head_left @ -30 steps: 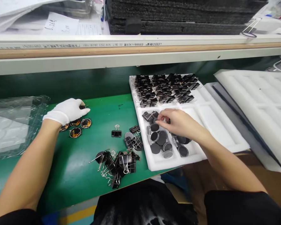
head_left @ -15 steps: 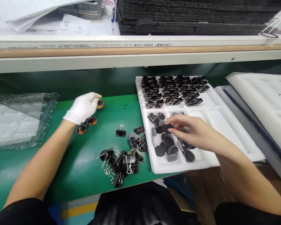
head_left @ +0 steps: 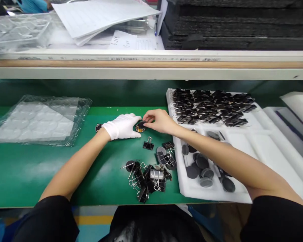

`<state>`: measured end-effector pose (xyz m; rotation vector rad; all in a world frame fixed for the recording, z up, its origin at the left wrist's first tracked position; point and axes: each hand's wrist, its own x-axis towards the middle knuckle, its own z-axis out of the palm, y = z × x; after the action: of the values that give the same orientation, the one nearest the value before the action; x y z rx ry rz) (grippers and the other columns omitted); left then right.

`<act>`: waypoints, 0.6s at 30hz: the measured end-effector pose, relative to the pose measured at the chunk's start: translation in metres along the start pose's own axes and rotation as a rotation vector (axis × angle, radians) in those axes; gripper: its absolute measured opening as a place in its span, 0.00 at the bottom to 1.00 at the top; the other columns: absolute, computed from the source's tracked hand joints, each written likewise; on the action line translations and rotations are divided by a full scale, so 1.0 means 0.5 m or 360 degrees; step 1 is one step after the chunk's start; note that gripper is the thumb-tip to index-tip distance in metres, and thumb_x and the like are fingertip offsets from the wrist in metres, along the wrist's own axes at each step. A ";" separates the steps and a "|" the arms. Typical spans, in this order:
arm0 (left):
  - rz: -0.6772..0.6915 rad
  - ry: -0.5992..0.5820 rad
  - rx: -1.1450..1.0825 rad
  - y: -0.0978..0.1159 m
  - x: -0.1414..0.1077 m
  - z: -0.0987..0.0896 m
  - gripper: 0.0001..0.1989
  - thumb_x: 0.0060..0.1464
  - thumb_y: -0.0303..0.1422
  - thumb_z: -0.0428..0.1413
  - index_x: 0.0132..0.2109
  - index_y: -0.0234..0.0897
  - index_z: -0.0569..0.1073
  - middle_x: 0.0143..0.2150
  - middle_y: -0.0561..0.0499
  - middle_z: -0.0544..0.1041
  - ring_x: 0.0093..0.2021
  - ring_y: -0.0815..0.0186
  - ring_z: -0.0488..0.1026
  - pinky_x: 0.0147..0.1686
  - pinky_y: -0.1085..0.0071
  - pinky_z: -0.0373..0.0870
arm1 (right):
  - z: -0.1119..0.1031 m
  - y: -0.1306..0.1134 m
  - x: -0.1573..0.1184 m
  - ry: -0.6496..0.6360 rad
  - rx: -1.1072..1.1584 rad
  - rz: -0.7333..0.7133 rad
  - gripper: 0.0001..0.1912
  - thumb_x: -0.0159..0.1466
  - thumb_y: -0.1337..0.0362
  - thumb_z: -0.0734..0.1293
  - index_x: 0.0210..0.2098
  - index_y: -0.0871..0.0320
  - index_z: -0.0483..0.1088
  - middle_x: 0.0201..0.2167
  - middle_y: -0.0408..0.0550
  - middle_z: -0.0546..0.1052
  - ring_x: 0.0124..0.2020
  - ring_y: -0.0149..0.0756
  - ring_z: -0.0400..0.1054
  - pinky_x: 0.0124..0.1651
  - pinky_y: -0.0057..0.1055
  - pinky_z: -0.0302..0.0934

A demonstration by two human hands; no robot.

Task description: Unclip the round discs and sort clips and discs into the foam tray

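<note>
The white slip (head_left: 124, 37) bears handwritten "8.26"; rail print (head_left: 189, 59) blurs.

On the table (head_left: 22, 168), the left tray (head_left: 78, 122) is lying far over. The right tray (head_left: 267, 148) is holding rows of clips (head_left: 212, 106) at its far end and loose discs (head_left: 202, 161) at its near end. Between the trays, a part (head_left: 140, 128) is sitting between the left hand (head_left: 125, 127) and the right hand (head_left: 158, 120). Nearer, a heap of clips (head_left: 150, 181) is lying. Far back, papers (head_left: 101, 16) are resting on the shelf (head_left: 151, 73).
</note>
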<state>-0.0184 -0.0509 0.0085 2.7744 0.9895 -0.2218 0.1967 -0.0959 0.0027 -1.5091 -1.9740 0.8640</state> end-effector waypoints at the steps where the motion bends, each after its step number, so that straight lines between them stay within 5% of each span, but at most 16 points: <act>1: -0.0014 0.0013 0.0059 0.006 0.003 0.002 0.33 0.58 0.53 0.61 0.64 0.37 0.76 0.57 0.37 0.79 0.55 0.44 0.80 0.51 0.56 0.75 | 0.001 0.002 -0.004 -0.0005 -0.0122 -0.0148 0.06 0.62 0.72 0.75 0.40 0.58 0.82 0.38 0.47 0.85 0.39 0.37 0.79 0.47 0.33 0.71; 4: -0.0010 0.0051 0.0112 0.019 0.018 0.010 0.25 0.61 0.52 0.59 0.55 0.39 0.80 0.50 0.39 0.80 0.50 0.47 0.80 0.47 0.58 0.73 | 0.000 0.013 -0.024 -0.0099 -0.0460 -0.0513 0.09 0.69 0.71 0.70 0.42 0.56 0.84 0.43 0.52 0.86 0.45 0.43 0.80 0.50 0.39 0.71; 10: 0.0005 0.0083 0.0091 0.014 0.026 0.017 0.24 0.61 0.49 0.59 0.56 0.40 0.80 0.50 0.42 0.80 0.49 0.48 0.80 0.45 0.59 0.71 | 0.000 0.045 -0.050 -0.0321 -0.0713 -0.0862 0.19 0.75 0.72 0.60 0.52 0.56 0.83 0.52 0.54 0.85 0.55 0.45 0.79 0.58 0.45 0.75; 14: 0.0048 0.0043 0.0122 0.016 0.024 0.011 0.27 0.61 0.53 0.60 0.57 0.40 0.79 0.50 0.41 0.80 0.50 0.48 0.80 0.44 0.60 0.70 | 0.001 0.042 -0.042 -0.0410 -0.0745 -0.0874 0.20 0.73 0.75 0.61 0.53 0.59 0.83 0.56 0.57 0.84 0.62 0.48 0.76 0.64 0.50 0.73; 18: -0.0027 0.0035 0.0143 0.028 0.023 0.010 0.31 0.60 0.58 0.59 0.57 0.38 0.78 0.51 0.39 0.79 0.51 0.46 0.80 0.45 0.60 0.70 | -0.001 0.028 -0.033 -0.0404 -0.0411 -0.0797 0.23 0.69 0.77 0.61 0.51 0.55 0.84 0.55 0.49 0.84 0.60 0.42 0.78 0.65 0.43 0.71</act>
<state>-0.0013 -0.0556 0.0033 2.8557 1.0333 -0.2448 0.2103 -0.1092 -0.0075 -0.9793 -2.5753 0.6226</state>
